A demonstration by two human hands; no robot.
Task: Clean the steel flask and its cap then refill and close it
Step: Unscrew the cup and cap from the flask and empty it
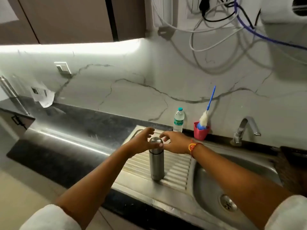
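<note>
- Two bare forearms with white sleeves rolled up reach forward from the near edge of the worktop toward the sink unit.
- The sink (207, 176) is steel; its basin with a round drain (228, 203) lies at the near right, and the ribbed drainboard (176, 165) is on its left part.
- The steel flask (156, 163) stands upright on the drainboard, near its middle, with the rounded cap (155, 142) on top.
- The left hand (141, 141) is just beside the cap on its left side, fingers spread and loose; one fingertip seems to touch the cap, but the view is blurred, so I cannot tell if it holds.
- The right hand (176, 143) is on the right of the cap, fingers also apart and gripping nothing; its wrist carries a red and orange thread band (192, 146).
- Behind the drainboard, at the far edge of the worktop against the wall, a plastic water bottle (178, 120) stands upright.
- Just right of it is a pink cup (201, 132) holding a bottle brush (207, 112) with a blue handle.
- Further right, the tap (245, 128) rises behind the basin.
</note>
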